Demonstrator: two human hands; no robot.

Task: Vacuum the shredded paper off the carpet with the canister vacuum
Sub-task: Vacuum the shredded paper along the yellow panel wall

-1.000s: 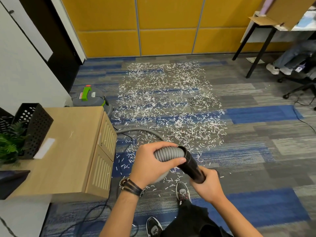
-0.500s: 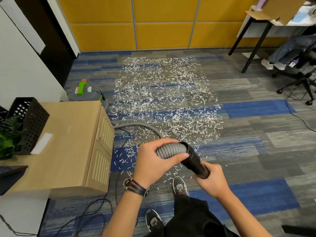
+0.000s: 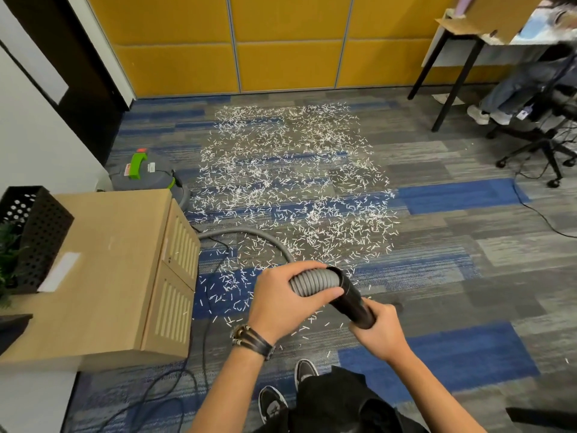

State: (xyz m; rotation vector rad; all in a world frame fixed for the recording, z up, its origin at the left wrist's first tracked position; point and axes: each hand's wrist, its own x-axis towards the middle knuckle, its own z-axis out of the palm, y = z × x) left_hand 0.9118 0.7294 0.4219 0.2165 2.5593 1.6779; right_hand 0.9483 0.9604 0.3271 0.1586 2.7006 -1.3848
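White shredded paper (image 3: 290,189) lies scattered in a wide patch over the grey and blue carpet (image 3: 452,245). The grey canister vacuum (image 3: 146,176) with a green handle stands at the left behind a wooden cabinet. Its ribbed grey hose (image 3: 315,281) curves across the floor up to my hands. My left hand (image 3: 281,303) grips the ribbed hose end. My right hand (image 3: 379,331) holds the black tube (image 3: 352,303) joined to the hose. The tube's far end is hidden in my right hand.
A low wooden cabinet (image 3: 103,270) stands at the left with a black perforated bin (image 3: 37,232) on it. Cables (image 3: 150,398) trail on the floor beside it. A black-legged desk (image 3: 452,73), an office chair (image 3: 543,142) and a seated person's legs (image 3: 515,89) are at the far right.
The view has tilted slightly downward and closer. Both hands keep their hold on the hose and tube, which have barely shifted.
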